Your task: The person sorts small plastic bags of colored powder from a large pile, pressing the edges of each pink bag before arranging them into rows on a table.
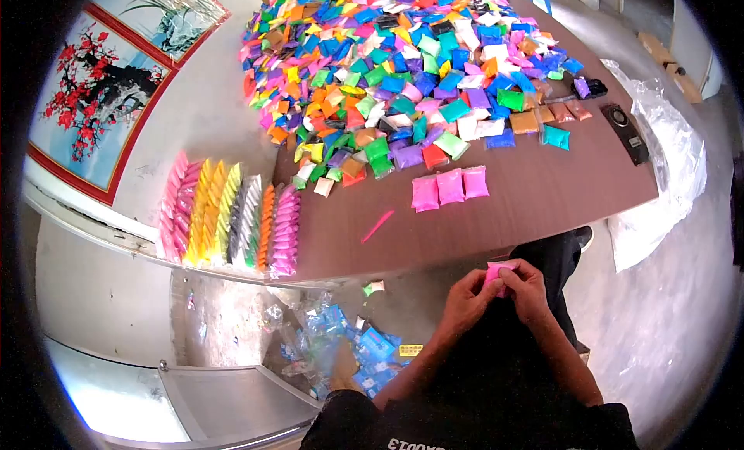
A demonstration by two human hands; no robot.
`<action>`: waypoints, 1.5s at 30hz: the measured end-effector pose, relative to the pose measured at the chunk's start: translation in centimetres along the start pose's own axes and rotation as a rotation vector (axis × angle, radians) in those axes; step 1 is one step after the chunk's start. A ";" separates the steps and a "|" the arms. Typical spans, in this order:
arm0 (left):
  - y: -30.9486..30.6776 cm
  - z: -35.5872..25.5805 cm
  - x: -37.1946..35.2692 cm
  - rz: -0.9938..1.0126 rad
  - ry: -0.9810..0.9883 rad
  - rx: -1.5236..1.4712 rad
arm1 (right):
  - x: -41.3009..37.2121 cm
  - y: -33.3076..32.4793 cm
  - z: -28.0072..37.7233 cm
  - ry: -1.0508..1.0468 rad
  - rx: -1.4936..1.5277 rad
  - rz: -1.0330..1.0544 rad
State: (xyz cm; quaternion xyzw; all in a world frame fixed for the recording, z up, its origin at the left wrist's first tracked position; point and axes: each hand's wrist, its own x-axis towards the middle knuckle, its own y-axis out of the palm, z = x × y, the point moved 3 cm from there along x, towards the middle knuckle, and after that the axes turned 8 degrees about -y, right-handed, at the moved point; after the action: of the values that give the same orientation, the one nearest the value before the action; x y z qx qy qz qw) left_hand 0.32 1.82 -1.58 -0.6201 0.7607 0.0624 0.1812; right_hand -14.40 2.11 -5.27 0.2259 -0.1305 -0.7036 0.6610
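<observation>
A small bright pink packet (494, 275) is held between both hands above my lap, just off the table's front edge. My left hand (467, 299) pinches its left side, and my right hand (527, 292) grips its right side, with the thumbs close together. The fingers cover much of the packet. On the table in front of the hands, three pink packets (450, 186) lie side by side in a row. To their left rests a thin pink strip (377, 227).
A large heap of colourful small packets (387, 70) covers the back of the brown table (333, 241). Stacked packet rows (232, 217) stand at its left corner. A black device (625, 132) and clear plastic sheeting (659, 163) are at the right. Plastic wrappers (376, 345) litter the floor.
</observation>
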 end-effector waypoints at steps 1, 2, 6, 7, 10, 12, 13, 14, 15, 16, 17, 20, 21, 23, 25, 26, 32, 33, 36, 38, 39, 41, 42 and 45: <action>-0.2 0.4 0.3 0.002 0.007 -0.007 | 0.0 0.1 0.3 0.034 0.053 0.006; -0.7 0.8 0.5 0.009 0.011 0.077 | 0.0 0.3 0.8 0.030 0.046 0.006; -2.2 0.3 0.6 0.043 0.060 0.336 | -0.1 0.4 1.3 0.030 -0.140 0.096; -2.4 0.6 0.7 0.047 0.062 0.335 | -0.1 0.4 1.1 0.027 -0.156 0.126; -2.1 1.3 0.7 0.074 0.085 0.397 | -0.2 0.7 1.4 0.049 -0.142 0.103; -1.6 1.1 0.5 0.042 0.097 0.117 | -0.2 0.3 0.6 0.023 -0.129 0.078; -1.1 0.1 0.1 0.050 0.098 0.114 | -0.2 0.1 0.2 0.000 -0.111 0.060; -0.8 -1.0 -0.5 0.024 0.077 0.037 | -0.2 0.0 -0.2 0.000 -0.115 0.053; -0.6 -1.6 -0.8 -0.002 0.057 -0.038 | -0.3 -0.2 -0.5 -0.020 -0.079 0.016; -0.5 -1.5 -0.7 0.004 0.056 -0.039 | -0.2 -0.3 -0.7 -0.041 -0.043 -0.021; -0.5 -1.1 -0.6 -0.006 -0.005 -0.045 | -0.2 -0.4 -0.8 -0.041 -0.045 -0.027; -1.1 1.7 0.4 -0.013 -0.032 -0.051 | -0.2 -0.1 -0.3 -0.039 -0.067 -0.035; -1.3 1.8 0.7 -0.016 0.003 -0.052 | -0.3 0.5 0.6 -0.022 -0.103 0.010; -2.2 1.3 0.6 0.017 0.017 0.028 | -0.2 0.7 1.1 -0.006 -0.134 0.050; -3.1 0.7 0.5 0.054 0.033 0.114 | -0.1 0.5 0.7 0.042 -0.136 0.132; -3.3 0.7 0.4 0.076 0.008 0.185 | -0.1 0.3 0.6 0.038 -0.131 0.123; -1.4 -1.8 -0.7 0.059 -0.088 0.029 | -0.1 -0.5 -0.5 -0.044 -0.111 0.078; -1.2 -1.7 -0.8 0.029 -0.125 -0.053 | -0.2 -0.4 -0.3 -0.044 -0.092 0.052; -0.7 0.3 -0.3 0.008 -0.145 -0.117 | -0.3 -0.2 0.4 -0.034 -0.079 0.035; -1.4 2.4 0.8 0.020 -0.077 -0.080 | -0.2 0.0 1.1 -0.025 -0.083 0.035; -1.7 2.0 1.1 0.028 -0.007 -0.045 | -0.3 0.3 1.5 -0.020 -0.122 0.046; -2.3 1.5 0.9 0.052 0.027 0.034 | -0.3 0.3 1.6 -0.014 -0.156 0.057; -2.3 0.8 0.7 0.075 0.061 0.110 | -0.3 0.2 1.5 -0.001 -0.161 0.111; -1.7 -0.4 0.3 0.091 0.055 0.071 | -0.3 -0.2 0.8 -0.011 -0.102 0.124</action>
State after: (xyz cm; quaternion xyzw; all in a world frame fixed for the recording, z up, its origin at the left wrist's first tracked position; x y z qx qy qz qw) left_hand 1.86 1.01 -1.07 -0.5794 0.7947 0.0266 0.1789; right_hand -14.99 2.31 -4.63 0.1798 -0.1119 -0.6684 0.7130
